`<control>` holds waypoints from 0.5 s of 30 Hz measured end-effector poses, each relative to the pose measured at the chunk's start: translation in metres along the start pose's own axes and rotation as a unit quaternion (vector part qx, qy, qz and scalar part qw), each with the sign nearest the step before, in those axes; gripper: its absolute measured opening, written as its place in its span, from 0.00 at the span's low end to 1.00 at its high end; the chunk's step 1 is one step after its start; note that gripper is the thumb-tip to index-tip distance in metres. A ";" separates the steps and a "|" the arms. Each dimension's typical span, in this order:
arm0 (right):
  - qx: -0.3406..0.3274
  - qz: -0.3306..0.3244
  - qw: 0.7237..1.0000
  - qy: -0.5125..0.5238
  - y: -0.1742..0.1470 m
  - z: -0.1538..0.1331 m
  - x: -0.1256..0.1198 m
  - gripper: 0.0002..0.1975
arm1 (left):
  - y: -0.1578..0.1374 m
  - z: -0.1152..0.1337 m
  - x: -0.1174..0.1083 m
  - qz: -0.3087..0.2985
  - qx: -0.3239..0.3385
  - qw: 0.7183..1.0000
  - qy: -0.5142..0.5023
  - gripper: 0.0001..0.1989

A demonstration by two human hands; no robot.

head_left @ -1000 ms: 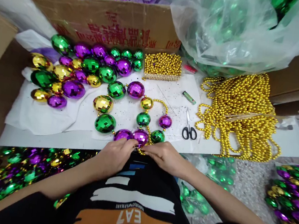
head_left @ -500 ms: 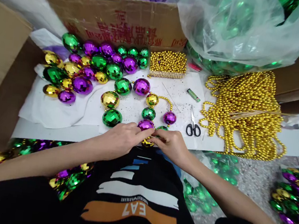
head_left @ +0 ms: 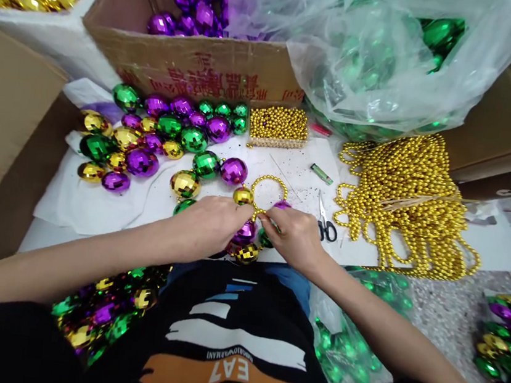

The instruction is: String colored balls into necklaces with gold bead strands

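Note:
A string of small gold beads (head_left: 272, 179) makes a loop above my fingertips. My left hand (head_left: 214, 227) is closed, its thumb and forefinger pinching the beads at the loop's lower end. Close against it, my right hand (head_left: 295, 237) pinches the same spot. Around my hands lies a necklace of faceted balls. Its purple ball (head_left: 234, 171) and green ball (head_left: 206, 164) rest on the white cloth, and a gold ball (head_left: 247, 252) hangs at the table's front edge. My hands cover part of the necklace.
Black-handled scissors (head_left: 327, 226) lie right of my hand, partly covered by it. Beyond are a green lighter (head_left: 321, 174), a box of gold beads (head_left: 276, 141) and piled gold bead strings (head_left: 404, 197). More faceted balls (head_left: 142, 163) lie left; a cardboard box (head_left: 182, 61) stands behind.
Both hands have moved slightly up from the table's front edge, from near the purple and gold balls to the gold bead string, now drawn into a rounder loop. The camera view has shifted.

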State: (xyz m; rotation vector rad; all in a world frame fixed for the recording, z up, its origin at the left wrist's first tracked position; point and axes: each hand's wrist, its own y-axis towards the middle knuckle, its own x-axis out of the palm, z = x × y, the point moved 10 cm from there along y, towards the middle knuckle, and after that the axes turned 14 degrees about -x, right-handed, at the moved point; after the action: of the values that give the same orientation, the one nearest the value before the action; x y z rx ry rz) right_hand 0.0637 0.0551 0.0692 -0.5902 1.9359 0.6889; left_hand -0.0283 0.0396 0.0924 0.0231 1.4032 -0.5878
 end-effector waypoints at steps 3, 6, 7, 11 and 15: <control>0.054 -0.012 0.985 0.164 0.010 0.015 0.009 0.20 | 0.012 -0.014 -0.009 -0.022 -0.025 0.996 -0.078 0.10; 0.108 -0.061 0.921 0.371 0.014 0.023 0.034 0.19 | 0.020 -0.022 -0.008 -0.040 -0.021 0.987 -0.155 0.09; 0.118 -0.068 0.897 0.420 0.015 0.025 0.039 0.17 | 0.021 -0.023 -0.008 -0.039 -0.012 0.985 -0.167 0.10; 0.130 -0.072 0.868 0.474 0.019 0.031 0.041 0.14 | 0.020 -0.017 -0.004 -0.046 0.057 0.985 -0.155 0.18; 0.113 -0.107 0.873 0.462 0.021 0.026 0.039 0.14 | 0.022 -0.012 0.001 -0.093 0.092 0.986 -0.104 0.16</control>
State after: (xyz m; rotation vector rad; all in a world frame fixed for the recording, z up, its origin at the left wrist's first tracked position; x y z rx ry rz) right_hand 0.0504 0.0836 0.0286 -1.0955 2.7067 -0.0189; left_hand -0.0307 0.0629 0.0819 -0.0220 1.1529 -0.8495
